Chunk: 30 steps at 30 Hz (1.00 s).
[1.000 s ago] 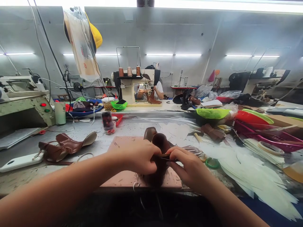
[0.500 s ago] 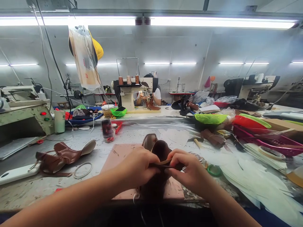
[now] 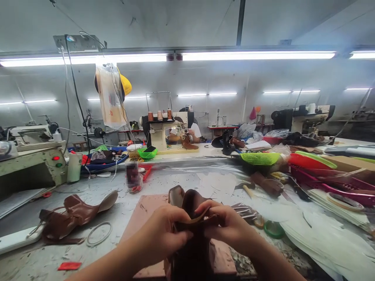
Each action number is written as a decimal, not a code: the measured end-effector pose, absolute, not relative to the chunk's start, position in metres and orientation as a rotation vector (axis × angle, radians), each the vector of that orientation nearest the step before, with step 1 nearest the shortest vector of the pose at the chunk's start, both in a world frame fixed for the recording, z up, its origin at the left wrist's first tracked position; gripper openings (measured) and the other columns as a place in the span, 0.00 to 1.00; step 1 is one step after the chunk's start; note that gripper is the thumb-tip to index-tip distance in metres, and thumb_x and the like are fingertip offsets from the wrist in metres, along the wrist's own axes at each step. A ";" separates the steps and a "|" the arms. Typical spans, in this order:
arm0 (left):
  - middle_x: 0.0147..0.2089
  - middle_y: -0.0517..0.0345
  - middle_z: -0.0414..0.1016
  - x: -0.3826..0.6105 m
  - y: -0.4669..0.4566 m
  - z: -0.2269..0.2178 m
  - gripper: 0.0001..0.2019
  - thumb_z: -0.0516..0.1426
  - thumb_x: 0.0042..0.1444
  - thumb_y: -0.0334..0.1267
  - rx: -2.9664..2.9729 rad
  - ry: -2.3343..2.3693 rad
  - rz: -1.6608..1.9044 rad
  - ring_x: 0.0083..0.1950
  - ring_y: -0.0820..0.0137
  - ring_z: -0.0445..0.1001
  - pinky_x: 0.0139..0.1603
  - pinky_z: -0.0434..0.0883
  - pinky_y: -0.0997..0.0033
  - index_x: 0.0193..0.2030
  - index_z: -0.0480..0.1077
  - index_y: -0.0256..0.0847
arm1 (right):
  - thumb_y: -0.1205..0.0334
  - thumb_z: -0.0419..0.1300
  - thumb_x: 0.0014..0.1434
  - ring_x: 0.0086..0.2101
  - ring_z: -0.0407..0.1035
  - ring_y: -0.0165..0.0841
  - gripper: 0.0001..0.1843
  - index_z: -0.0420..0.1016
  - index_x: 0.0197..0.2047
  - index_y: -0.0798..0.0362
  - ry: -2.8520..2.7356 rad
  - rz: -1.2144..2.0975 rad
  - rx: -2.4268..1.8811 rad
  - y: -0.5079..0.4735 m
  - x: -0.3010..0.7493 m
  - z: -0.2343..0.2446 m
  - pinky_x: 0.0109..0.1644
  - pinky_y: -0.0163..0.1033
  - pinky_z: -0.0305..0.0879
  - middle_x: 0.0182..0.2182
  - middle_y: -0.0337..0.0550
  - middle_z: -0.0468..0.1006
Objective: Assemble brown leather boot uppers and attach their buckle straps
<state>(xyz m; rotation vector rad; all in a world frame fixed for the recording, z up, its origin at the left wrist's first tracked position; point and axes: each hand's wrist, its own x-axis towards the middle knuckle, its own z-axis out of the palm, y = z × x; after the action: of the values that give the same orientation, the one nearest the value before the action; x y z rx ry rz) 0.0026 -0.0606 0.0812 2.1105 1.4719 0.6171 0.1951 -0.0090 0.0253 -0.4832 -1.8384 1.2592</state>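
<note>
Both my hands grip a dark brown leather shoe upper (image 3: 193, 249) over a pinkish cutting board (image 3: 140, 218) at the bench's near edge. My left hand (image 3: 164, 234) is closed on its left side. My right hand (image 3: 225, 226) pinches a thin tan strip along its top edge. The rounded upper end of the piece rises behind my fingers. Another brown leather upper (image 3: 70, 214) lies to the left, beside a wire ring (image 3: 98, 233).
A green tape ring (image 3: 273, 229), white paper patterns (image 3: 322, 238), a hammer (image 3: 249, 191) and coloured baskets (image 3: 260, 158) crowd the right. A jar (image 3: 133, 177) stands behind the board. A grey machine (image 3: 32, 160) sits left. A person works at a sewing machine (image 3: 164, 128) across the bench.
The camera has tilted upward, so the bench and hands sit lower in view. My hands keep their hold on the leather piece, the right fingers working the strip at its top edge.
</note>
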 end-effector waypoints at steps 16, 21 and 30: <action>0.22 0.62 0.67 0.008 -0.057 0.076 0.06 0.59 0.47 0.32 2.096 1.387 0.847 0.29 0.72 0.67 0.33 0.61 0.74 0.21 0.71 0.38 | 0.46 0.62 0.53 0.35 0.68 0.33 0.19 0.76 0.38 0.53 -1.840 1.726 -0.175 -0.005 0.190 0.005 0.45 0.37 0.63 0.31 0.39 0.73; 0.26 0.61 0.69 0.007 -0.057 0.073 0.04 0.56 0.46 0.32 1.940 1.256 0.825 0.31 0.73 0.67 0.33 0.62 0.75 0.24 0.72 0.37 | 0.42 0.61 0.50 0.33 0.67 0.33 0.22 0.76 0.31 0.55 -1.899 1.568 -0.242 -0.002 0.187 0.003 0.40 0.37 0.64 0.29 0.40 0.72; 0.30 0.61 0.71 0.011 -0.053 0.079 0.07 0.55 0.47 0.33 1.985 1.279 0.725 0.35 0.71 0.67 0.38 0.61 0.74 0.32 0.74 0.39 | 0.45 0.69 0.39 0.31 0.57 0.32 0.26 0.66 0.35 0.52 -1.717 1.050 -0.618 -0.003 0.202 0.013 0.36 0.36 0.56 0.30 0.37 0.65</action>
<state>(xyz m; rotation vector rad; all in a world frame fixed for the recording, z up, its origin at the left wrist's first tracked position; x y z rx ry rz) 0.0109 -0.0528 0.0791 1.9849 1.2791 0.7252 0.2024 -0.0030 0.0128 -0.6180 -1.7170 1.0502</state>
